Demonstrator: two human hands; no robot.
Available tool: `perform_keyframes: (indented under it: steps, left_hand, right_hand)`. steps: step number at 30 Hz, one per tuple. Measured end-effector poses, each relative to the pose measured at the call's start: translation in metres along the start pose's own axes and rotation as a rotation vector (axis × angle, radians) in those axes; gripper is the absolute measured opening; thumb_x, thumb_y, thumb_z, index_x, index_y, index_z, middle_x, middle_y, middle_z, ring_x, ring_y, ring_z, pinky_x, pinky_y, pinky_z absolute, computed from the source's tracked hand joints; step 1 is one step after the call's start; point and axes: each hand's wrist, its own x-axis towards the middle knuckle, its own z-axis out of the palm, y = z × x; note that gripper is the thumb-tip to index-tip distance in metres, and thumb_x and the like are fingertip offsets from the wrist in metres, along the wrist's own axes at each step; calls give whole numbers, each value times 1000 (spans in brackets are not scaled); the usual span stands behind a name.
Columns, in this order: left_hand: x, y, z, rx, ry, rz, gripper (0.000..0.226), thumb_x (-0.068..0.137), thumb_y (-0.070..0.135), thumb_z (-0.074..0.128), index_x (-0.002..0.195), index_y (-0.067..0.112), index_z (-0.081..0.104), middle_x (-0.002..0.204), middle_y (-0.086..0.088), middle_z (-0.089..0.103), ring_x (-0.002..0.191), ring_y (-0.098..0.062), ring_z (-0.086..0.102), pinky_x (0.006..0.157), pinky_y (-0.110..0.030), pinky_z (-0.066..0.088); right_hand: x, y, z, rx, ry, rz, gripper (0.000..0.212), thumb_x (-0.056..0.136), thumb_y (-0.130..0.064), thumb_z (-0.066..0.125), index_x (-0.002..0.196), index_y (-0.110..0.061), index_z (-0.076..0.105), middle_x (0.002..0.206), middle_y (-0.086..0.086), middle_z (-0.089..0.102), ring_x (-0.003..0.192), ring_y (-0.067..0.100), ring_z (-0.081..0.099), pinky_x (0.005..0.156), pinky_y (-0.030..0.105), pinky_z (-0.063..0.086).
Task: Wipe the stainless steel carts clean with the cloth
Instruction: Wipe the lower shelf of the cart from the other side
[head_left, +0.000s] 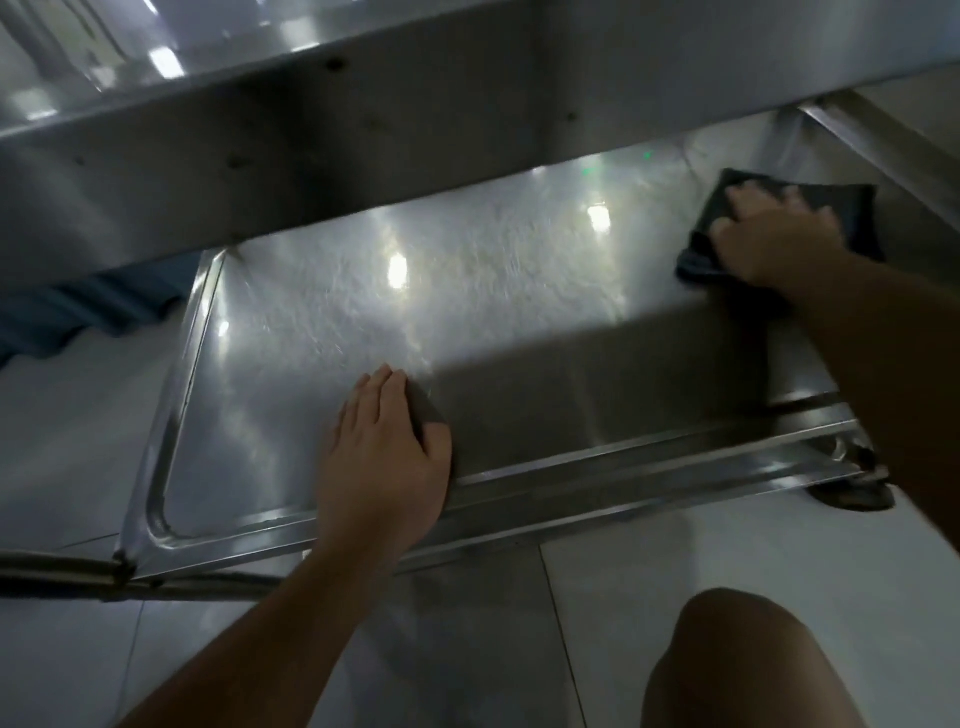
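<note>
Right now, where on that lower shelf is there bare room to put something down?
The lower shelf is bare between the left hand at the front rim and the right hand pressing the dark cloth at the far right corner. That corner is crowded.

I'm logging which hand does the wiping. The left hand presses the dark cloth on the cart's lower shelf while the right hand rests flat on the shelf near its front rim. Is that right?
Not quite: the hands are swapped. In the head view the right hand presses the dark cloth on the lower shelf, and the left hand rests flat near the front rim.
</note>
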Motion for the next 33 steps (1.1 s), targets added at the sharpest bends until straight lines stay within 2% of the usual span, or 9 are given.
perform_keyframes:
  steps: [5,10,13,15,17,20,25,29,33]
  left_hand:
    - [0,-1,1,17,-4,4,85,93,63,15,167,21,22,175,-1,22,163,-21,15,130,-42,11]
    - [0,0,0,16,2,-5,83,92,62,20,165,22,27,174,0,26,162,-20,19,129,-40,12]
    - [0,3,-5,7,18,-6,80,92,56,25,162,18,35,171,-2,34,159,-22,25,130,-40,18]
    - [0,6,-9,-33,42,2,73,93,51,29,157,19,41,164,-4,45,153,-25,37,127,-47,30]
    - [-1,8,-12,-53,47,9,67,95,48,30,155,20,43,159,-4,49,148,-25,43,124,-51,36]
    - [-2,9,-11,-21,26,0,71,94,49,27,157,19,41,166,-3,41,155,-23,34,128,-47,29]
    - [-2,8,-9,-7,5,-20,77,92,56,19,159,22,36,172,1,31,160,-18,23,130,-41,20]
    - [-3,6,-7,-6,-7,-22,69,99,52,29,162,22,32,172,0,31,159,-21,26,130,-45,22]
    - [-3,8,-9,-13,-4,-30,70,99,54,32,161,20,34,169,-4,36,156,-26,32,128,-49,27]
  right_hand:
    - [18,-38,-10,58,-40,186,70,103,-54,31,165,-27,13,174,-7,4,159,37,-4,124,63,-2]
    - [-3,-174,26,-35,-96,-240,65,102,-51,35,163,-29,24,173,-9,11,159,32,3,125,59,2]
    - [-62,-262,63,-81,-145,-661,59,98,-50,39,155,-33,38,169,-10,27,156,29,15,122,60,10]
    - [-96,-299,80,-101,-239,-867,59,101,-48,34,159,-38,33,170,-16,23,159,25,11,125,57,5]
    - [-100,-308,83,-80,-306,-901,58,104,-44,29,162,-40,26,172,-18,15,160,19,4,127,53,-3]
    - [-69,-283,69,-68,-231,-776,61,103,-47,33,162,-37,27,172,-15,16,160,21,9,127,54,4]
    - [21,-161,19,10,-58,-308,57,101,-45,36,156,-28,37,170,-3,25,155,28,22,123,55,19]
    - [55,-29,-12,-67,-8,17,64,98,-52,35,153,-20,39,165,7,29,153,38,22,121,63,20]
    - [29,7,-8,26,20,113,65,103,-50,22,163,-24,20,173,-2,13,159,33,6,126,59,5]
